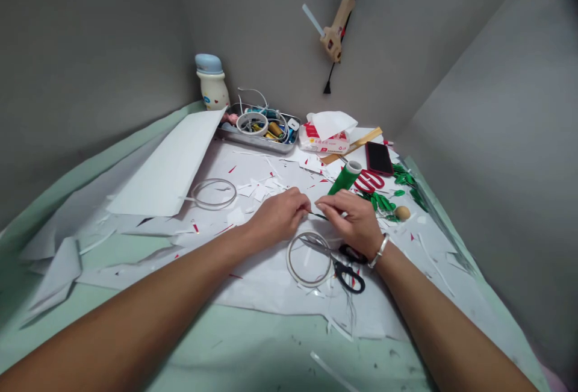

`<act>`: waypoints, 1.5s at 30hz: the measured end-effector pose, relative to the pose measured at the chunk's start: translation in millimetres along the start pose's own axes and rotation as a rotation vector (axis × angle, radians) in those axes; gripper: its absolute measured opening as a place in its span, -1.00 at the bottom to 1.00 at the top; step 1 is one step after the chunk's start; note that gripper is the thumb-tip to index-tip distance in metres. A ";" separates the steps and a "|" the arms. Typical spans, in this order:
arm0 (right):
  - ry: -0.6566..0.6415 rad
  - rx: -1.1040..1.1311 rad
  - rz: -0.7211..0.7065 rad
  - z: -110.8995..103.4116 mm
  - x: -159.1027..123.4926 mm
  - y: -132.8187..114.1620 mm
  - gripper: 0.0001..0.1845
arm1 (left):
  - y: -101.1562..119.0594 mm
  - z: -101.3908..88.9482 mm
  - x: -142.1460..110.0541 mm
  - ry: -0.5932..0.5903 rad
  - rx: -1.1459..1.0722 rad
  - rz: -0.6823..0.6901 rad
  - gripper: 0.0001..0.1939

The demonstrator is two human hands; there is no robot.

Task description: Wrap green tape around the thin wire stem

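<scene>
My left hand (pixel 280 212) is closed in a pinch on one end of a thin dark green stem (pixel 320 216). The stem runs across a short gap to my right hand (pixel 354 218), whose bent fingers close over its other part. Just behind my right hand, a spool of green thread or tape (pixel 342 181) leans at a tilt. Below the hands lie a roll of white tape (pixel 290 265) and black-handled scissors (pixel 348 276), the blades resting across the roll. Beside my right hand are green leaves (pixel 383 202) and a small wooden ball (pixel 401 213).
White paper scraps (pixel 259 191) litter the paper-covered table. A metal tray (pixel 257 141) of odds and ends, a tissue pack (pixel 323 140) and a bottle (pixel 213 88) stand along the wall. Red-handled scissors (pixel 370 182) and a phone (pixel 379 158) lie right; a white sheet (pixel 167 163) lies left.
</scene>
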State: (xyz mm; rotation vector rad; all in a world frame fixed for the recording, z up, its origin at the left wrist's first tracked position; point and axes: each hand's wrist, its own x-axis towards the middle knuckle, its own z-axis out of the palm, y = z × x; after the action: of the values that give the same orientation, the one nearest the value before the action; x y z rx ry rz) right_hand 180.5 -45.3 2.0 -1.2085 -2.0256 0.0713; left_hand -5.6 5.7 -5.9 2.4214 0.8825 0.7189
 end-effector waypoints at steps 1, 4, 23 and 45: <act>0.041 0.031 0.051 -0.8 0.0 5.0 -0.81 | 2.7 -0.7 -0.6 -0.032 -0.029 0.028 -0.83; 0.096 0.117 0.204 -0.3 -1.8 19.7 -0.82 | 9.3 -4.5 0.2 -0.098 -0.213 0.036 -0.86; 0.124 0.139 0.215 0.0 -3.7 18.0 -0.82 | 9.1 -5.5 1.0 -0.091 -0.252 0.034 -0.87; 0.003 0.100 0.197 5.6 -6.0 23.0 -0.82 | 10.0 -5.8 3.5 -0.040 -0.420 -0.105 -0.86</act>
State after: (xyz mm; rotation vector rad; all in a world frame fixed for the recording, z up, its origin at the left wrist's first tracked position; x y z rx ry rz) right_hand 195.3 -35.6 -14.7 -1.3397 -1.8720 0.2634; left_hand -2.3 2.6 5.3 1.9970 0.7491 0.7305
